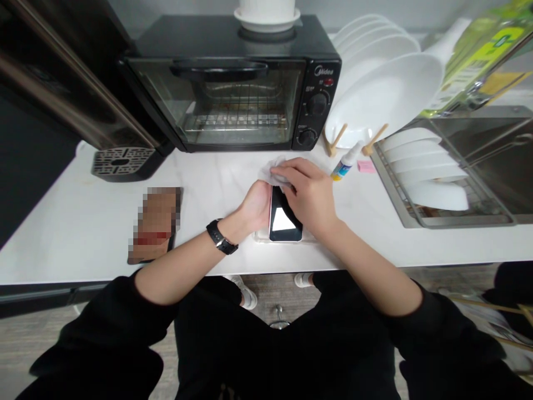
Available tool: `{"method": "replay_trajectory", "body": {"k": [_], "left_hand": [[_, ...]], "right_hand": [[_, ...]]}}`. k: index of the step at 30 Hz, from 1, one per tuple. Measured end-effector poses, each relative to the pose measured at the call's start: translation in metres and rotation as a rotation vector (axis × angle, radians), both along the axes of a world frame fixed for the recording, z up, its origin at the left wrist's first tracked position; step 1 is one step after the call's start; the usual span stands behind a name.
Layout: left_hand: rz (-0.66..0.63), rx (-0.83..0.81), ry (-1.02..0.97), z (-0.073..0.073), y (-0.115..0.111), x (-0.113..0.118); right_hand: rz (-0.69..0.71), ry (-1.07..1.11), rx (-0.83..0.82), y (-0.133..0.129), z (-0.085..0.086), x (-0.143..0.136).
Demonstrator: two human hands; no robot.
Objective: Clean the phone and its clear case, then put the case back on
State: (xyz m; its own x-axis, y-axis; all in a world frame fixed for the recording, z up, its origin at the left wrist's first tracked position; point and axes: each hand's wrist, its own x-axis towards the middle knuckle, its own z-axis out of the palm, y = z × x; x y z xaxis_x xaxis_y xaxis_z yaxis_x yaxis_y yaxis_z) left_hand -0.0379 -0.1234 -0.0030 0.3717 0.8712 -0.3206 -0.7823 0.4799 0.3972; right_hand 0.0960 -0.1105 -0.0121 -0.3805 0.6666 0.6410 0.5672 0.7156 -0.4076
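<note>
My left hand (257,206), with a black watch on its wrist, grips a smartphone (286,224) by its left side; most of its fingers are hidden. The phone's dark screen faces up and reflects a bright white patch. My right hand (311,191) is closed on a crumpled whitish wipe (271,173) at the phone's top end, its fingers covering part of the screen. Under the phone's lower end a clear, flat tray-like piece (261,237) rests on the counter. To the right of my right hand, a small white-capped bottle (346,163) with a blue label stands upright.
A black toaster oven (233,105) stands behind my hands. White plates (387,83) stand in a wooden rack; bowls (433,166) sit in a wire basket over the sink (516,166). A pixelated flat object (156,225) lies left, and a pink piece (366,166) right, on the white counter (100,228).
</note>
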Motion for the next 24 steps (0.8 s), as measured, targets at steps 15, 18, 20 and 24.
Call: {"method": "replay_trajectory", "body": {"k": [15, 18, 20, 24], "left_hand": [[-0.002, 0.107, 0.181, 0.007, -0.002, -0.013], [0.001, 0.109, 0.194, 0.009, -0.002, -0.013], [0.006, 0.102, 0.202, 0.009, -0.002, -0.012], [-0.012, 0.075, 0.188, 0.005, -0.001, -0.013]], "right_hand": [[0.214, -0.077, 0.095, -0.076, -0.036, 0.019], [0.214, -0.077, 0.117, -0.077, -0.037, 0.032], [0.181, -0.075, 0.130, -0.072, -0.035, 0.040], [0.107, -0.134, 0.118, -0.054, -0.027, 0.051]]}}
